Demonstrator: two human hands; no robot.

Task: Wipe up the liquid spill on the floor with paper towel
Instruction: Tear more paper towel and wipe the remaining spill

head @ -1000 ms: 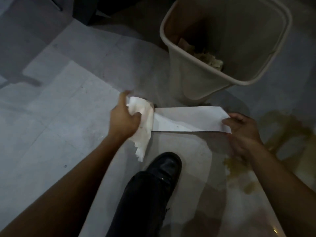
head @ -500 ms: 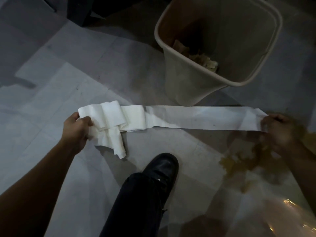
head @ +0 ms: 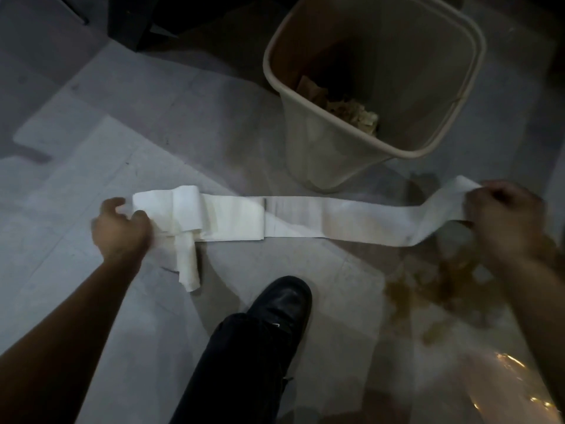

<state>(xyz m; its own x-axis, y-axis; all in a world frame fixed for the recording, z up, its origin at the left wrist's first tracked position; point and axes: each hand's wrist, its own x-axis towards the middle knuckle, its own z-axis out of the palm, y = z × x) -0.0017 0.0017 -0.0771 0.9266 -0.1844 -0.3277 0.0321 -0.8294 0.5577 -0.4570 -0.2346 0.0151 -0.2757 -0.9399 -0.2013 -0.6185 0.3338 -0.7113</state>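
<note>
A long strip of white paper towel (head: 321,218) stretches sideways in the air between both hands, above the grey floor. My left hand (head: 120,231) grips the bunched, folded end at the left, and a short tail hangs down from it. My right hand (head: 504,221) pinches the other end at the right, where the strip twists upward. A brownish liquid spill (head: 434,289) spreads on the floor below and left of my right hand. Part of the spill is hidden by my right arm.
A beige waste bin (head: 321,154) with crumpled paper inside stands just behind the strip. My black shoe (head: 281,304) and dark trouser leg are planted on the floor below the towel. Dark furniture sits at the top left.
The hands moved apart and the towel strip was drawn out much longer. In the last half second the right end has risen and twisted slightly.
</note>
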